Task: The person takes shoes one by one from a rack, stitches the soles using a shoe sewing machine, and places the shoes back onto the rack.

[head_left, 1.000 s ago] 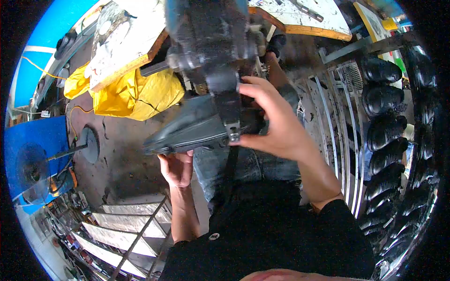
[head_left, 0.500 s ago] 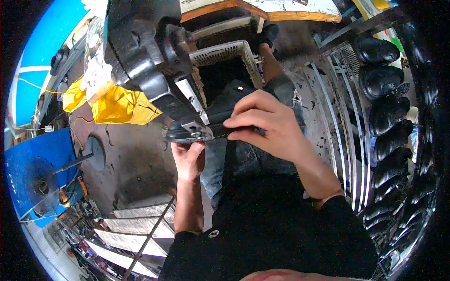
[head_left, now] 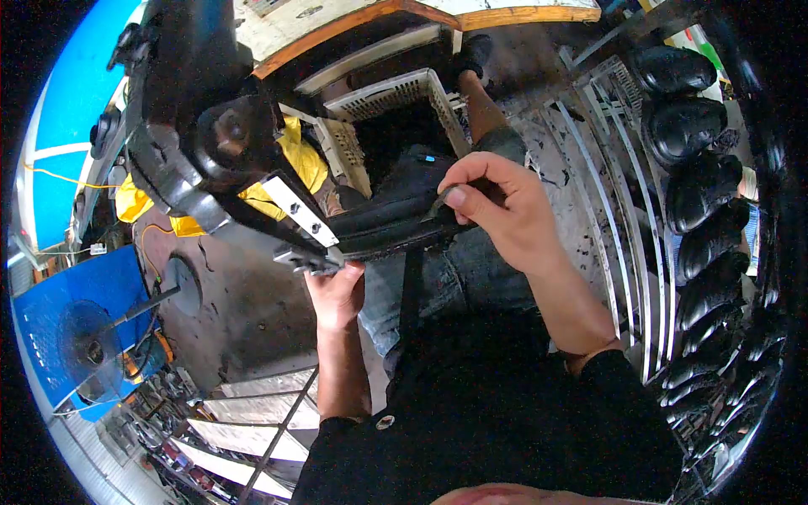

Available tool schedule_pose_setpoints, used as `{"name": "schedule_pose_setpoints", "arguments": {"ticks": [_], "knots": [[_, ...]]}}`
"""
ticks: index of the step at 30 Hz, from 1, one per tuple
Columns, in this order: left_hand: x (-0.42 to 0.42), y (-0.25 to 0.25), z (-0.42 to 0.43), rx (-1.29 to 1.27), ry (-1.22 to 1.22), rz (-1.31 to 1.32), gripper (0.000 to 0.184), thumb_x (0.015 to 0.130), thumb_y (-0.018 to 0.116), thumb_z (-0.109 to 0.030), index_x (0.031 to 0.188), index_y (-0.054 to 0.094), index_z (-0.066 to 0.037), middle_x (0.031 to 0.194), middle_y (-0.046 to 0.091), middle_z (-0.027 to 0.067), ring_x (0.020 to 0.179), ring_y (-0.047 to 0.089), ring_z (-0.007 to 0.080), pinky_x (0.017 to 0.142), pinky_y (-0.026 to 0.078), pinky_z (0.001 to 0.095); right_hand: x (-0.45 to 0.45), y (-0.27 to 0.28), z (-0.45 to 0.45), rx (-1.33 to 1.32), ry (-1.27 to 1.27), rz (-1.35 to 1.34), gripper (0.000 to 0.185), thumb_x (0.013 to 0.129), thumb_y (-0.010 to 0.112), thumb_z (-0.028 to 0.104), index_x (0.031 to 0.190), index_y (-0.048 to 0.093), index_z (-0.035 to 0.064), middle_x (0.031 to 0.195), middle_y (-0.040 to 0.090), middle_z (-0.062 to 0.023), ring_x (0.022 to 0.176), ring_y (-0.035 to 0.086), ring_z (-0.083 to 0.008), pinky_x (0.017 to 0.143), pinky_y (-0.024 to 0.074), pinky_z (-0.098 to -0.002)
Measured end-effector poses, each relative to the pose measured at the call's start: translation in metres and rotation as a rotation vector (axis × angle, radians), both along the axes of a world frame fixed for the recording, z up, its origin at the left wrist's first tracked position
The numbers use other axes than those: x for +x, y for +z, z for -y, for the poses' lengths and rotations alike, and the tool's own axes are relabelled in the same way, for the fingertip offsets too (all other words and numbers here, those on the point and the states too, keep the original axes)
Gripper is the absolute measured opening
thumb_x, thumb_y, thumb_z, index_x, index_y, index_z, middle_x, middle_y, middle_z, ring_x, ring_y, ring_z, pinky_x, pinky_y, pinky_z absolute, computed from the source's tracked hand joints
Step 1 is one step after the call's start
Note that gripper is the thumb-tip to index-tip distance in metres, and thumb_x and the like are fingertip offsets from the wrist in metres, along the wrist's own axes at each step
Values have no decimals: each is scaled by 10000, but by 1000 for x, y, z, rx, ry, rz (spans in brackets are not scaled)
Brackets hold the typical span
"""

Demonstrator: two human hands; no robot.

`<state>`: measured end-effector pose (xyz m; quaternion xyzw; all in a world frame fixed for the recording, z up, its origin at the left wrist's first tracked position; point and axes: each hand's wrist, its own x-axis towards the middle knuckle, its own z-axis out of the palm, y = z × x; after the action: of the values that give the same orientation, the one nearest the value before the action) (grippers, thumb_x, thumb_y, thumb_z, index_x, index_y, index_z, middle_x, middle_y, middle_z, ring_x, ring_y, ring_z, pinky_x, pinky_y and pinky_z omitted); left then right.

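Note:
A long black shoe point(head_left: 387, 233) lies across the middle, over my thighs, one end under the tip of the dark machine arm point(head_left: 227, 143). At that end, my left hand point(head_left: 337, 296) grips the shoe from the near side, thumb up and fingers mostly hidden. The machine's metal foot point(head_left: 307, 259) sits right by this thumb. My right hand point(head_left: 505, 210) is closed at the other end, thumb and forefinger pinching a thin dark strip point(head_left: 441, 202) beside the shoe. Whether the strip is joined to the shoe I cannot tell.
Beyond my knees stands a pale plastic crate point(head_left: 412, 88) with black scraps inside. Racked black shoes point(head_left: 686, 130) line the right side beside metal rails point(head_left: 623, 227). At left are a fan point(head_left: 84, 345), yellow bags point(head_left: 303, 160) and a blue panel point(head_left: 50, 295). A wood-edged table point(head_left: 522, 15) stands ahead.
My right hand has moved right and slightly up, away from the machine's foot, with the strip pinched. More of the shoe shows between my hands. The view has shifted a little.

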<state>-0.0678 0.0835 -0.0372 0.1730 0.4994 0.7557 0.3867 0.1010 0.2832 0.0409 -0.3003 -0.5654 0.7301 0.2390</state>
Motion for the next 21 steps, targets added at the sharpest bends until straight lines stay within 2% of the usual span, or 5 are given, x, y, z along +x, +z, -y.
{"name": "schedule_pose_setpoints", "arguments": {"ticks": [4,6,10,13,21], "knots": [[1,1,-6,-43,27,-25,604,821,810,-170,1320,496,-42,1191,626,91,1064,603,236,973,472,424,21,-17,-15,226,-39,3,172,833,740,70,988,678,28,980,685,-56,940,648,-189,851,502,-312],[1,3,-9,0,57,10,628,811,821,-205,1326,499,-43,1192,628,90,1069,605,242,967,478,424,36,-35,-38,735,-167,49,558,758,819,155,1259,593,56,1239,628,-77,1168,579,-219,1007,444,-363],[8,14,-9,-34,118,112,720,780,846,-314,1344,484,-50,1193,626,87,1051,621,253,896,529,409,56,-70,-44,235,-16,-178,1206,604,911,253,1570,203,113,1538,400,-94,1423,371,-261,1182,268,-428],[11,22,-21,100,6,346,626,754,820,-48,1295,519,-143,1283,595,76,1195,574,259,1000,489,424,57,-70,-37,166,30,-370,1222,567,924,229,1568,230,127,1547,389,-98,1413,389,-276,1161,330,-442],[20,1,-35,106,1,600,829,709,885,-200,1398,426,-238,1437,471,126,1332,457,324,1090,429,503,63,-10,-46,78,-213,-365,940,795,782,156,1562,240,170,1429,478,-252,1265,535,-369,1038,476,-501]]}}
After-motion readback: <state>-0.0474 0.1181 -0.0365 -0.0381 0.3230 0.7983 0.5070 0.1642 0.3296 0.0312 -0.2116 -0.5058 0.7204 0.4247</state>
